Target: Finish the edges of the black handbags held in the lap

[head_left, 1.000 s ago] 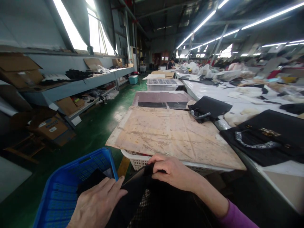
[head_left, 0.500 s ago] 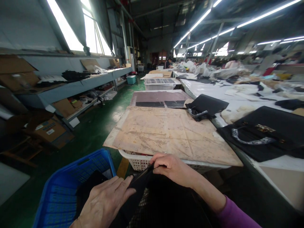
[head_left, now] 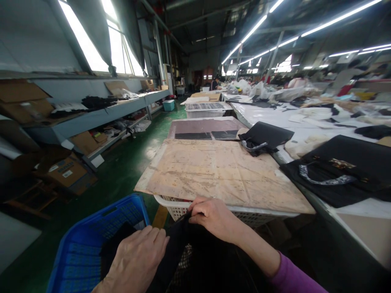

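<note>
A black bag piece [head_left: 195, 260] with a checked lining lies at the bottom of the view, in front of me. My right hand [head_left: 214, 217] pinches its upper edge, fingers curled together. My left hand [head_left: 137, 260] presses on its left side, fingers held together and bent over the black material. A purple sleeve covers my right forearm. Just left of my left hand stands a blue plastic basket [head_left: 82, 244] with dark pieces inside.
A stained brown board [head_left: 220, 171] rests on a white basket [head_left: 180, 207] ahead. Black handbags [head_left: 345, 171] lie on the long white table [head_left: 360, 215] at right. Shelves with cardboard boxes [head_left: 67, 173] line the left wall beside a green floor aisle. People work far back.
My left hand slid right and curled its fingers onto the black piece. My right hand shifted slightly left along the upper edge, still pinching it.
</note>
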### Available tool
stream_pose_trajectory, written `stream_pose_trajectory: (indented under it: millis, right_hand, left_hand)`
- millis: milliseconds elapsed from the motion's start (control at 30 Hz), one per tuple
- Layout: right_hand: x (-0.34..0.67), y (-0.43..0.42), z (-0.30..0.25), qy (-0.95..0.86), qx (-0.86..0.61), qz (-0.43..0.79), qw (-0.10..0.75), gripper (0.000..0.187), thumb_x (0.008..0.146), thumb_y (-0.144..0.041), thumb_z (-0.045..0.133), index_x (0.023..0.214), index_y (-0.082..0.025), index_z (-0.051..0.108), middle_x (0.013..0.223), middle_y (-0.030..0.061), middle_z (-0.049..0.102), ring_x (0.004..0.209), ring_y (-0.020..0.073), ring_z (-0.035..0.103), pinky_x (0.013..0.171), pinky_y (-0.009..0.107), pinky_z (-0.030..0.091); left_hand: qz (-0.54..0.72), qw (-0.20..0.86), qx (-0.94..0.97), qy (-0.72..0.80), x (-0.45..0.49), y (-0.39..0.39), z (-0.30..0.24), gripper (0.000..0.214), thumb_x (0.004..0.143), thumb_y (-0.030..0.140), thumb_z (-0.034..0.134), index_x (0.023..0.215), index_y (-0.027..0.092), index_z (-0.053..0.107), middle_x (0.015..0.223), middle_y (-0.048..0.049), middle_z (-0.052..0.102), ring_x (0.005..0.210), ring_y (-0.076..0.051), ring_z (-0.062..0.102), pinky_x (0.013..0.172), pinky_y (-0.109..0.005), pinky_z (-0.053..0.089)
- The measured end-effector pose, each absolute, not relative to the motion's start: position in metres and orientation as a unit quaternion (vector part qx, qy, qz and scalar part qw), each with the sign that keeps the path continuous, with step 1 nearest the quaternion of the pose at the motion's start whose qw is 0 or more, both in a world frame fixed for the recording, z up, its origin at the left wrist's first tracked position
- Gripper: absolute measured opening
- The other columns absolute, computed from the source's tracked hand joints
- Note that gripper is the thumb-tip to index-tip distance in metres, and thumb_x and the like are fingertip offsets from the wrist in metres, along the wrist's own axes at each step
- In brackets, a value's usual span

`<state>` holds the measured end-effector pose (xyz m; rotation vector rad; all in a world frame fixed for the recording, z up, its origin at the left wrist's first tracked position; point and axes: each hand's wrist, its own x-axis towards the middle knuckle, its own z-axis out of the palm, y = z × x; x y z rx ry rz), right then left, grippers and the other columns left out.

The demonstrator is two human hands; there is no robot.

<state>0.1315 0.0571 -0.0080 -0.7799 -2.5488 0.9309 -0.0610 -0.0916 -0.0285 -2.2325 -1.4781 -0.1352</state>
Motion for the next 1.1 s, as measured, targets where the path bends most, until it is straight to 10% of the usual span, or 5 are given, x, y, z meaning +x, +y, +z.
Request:
stream_pose_trajectory:
  millis: [167, 1100]
  right_hand:
    - [0.126, 0.056, -0.008, -0.900, -0.259, 0.318, 0.146, 0.012, 0.083, -0.018, 0.075, 0.071, -0.019, 0.073, 0.099, -0.0030, 0.073, 0.083, 0.0135, 0.066, 0.074, 0.024, 0.044]
    - [0.134, 0.054, -0.015, -0.873, -0.268, 0.361, 0.191, 0.018, 0.080, -0.007, 0.072, 0.067, -0.019, 0.075, 0.098, -0.0046, 0.075, 0.082, 0.0124, 0.067, 0.075, 0.022, 0.044]
  left_hand:
    - [-0.034, 0.285, -0.734, -0.616, -0.052, -0.089, -0.049, 0.031, 0.099, 0.016, 0.043, 0.117, 0.002, 0.064, 0.081, -0.0141, 0.070, 0.073, -0.024, 0.070, 0.057, -0.032, 0.058]
    - [-0.048, 0.150, -0.790, -0.593, -0.046, -0.075, -0.057, 0.016, 0.099, 0.023, 0.051, 0.083, 0.019, 0.054, 0.064, 0.0012, 0.063, 0.054, -0.020, 0.068, 0.043, -0.030, 0.043]
